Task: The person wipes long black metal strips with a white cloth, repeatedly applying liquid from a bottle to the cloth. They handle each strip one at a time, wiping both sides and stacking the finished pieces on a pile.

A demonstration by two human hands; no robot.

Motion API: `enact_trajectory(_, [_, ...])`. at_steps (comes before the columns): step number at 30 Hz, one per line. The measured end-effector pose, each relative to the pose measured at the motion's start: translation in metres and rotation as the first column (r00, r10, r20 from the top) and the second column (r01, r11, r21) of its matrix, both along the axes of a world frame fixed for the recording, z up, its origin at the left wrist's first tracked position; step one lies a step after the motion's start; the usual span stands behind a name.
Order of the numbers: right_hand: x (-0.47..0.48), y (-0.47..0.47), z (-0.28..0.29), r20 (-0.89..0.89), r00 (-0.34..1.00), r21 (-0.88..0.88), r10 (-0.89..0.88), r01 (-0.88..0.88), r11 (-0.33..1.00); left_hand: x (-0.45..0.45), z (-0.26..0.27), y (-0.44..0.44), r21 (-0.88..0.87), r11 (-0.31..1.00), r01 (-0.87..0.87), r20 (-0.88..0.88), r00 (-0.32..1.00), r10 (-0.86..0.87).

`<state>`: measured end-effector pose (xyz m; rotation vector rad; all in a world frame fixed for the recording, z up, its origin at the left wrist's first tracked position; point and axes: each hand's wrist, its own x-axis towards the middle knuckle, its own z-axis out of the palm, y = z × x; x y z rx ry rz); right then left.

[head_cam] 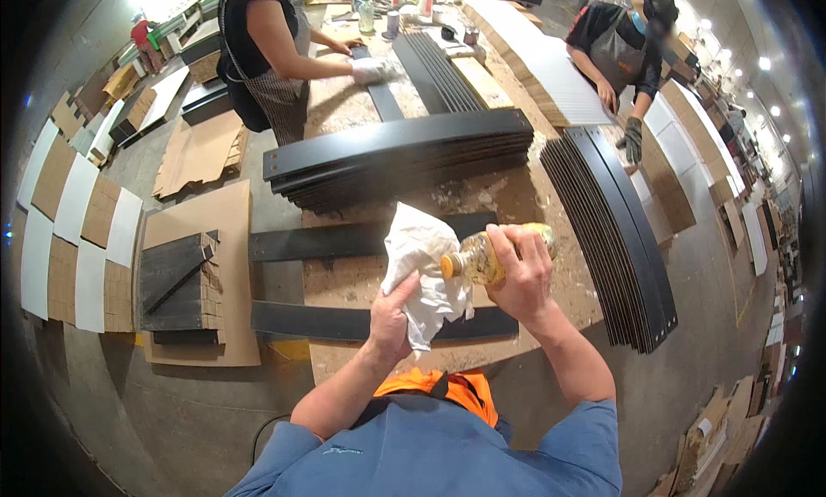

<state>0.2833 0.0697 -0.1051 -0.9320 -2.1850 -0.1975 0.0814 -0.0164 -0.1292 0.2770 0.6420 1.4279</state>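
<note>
My left hand (391, 323) grips a crumpled white cloth (423, 264), held up in front of my body. In my right hand (526, 274) is a clear plastic bottle (479, 255) with a yellow-orange cap (451, 265), tilted so the cap end points left at the cloth. Whether the cap touches the cloth I cannot tell. Beneath my hands, two dark flat boards lie crosswise on the worktable (361, 284): a farther board (322, 237) and a nearer board (310, 319). Both stick out past the table's left edge, and the cloth and bottle hide parts of them.
A stack of black slats (400, 139) lies across the table beyond the boards; another stack (619, 232) stands at the right edge. One co-worker (271, 58) wipes a slat at the far left side; another (619, 58) works at the right. Dark boards (174, 277) rest on cardboard at left.
</note>
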Motion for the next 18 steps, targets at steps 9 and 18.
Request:
enact_trajectory(9, [0.003,-0.029,0.006,0.110,0.990,0.098,-0.087,0.076,0.992,0.006,-0.003,-0.026,-0.011,1.000,-0.016,0.006,1.000,0.016])
enact_trajectory(18, [0.008,-0.036,0.021,0.212,0.959,0.208,-0.190,0.146,0.967,0.010,0.003,-0.037,0.030,0.999,0.016,0.032,0.999,-0.017])
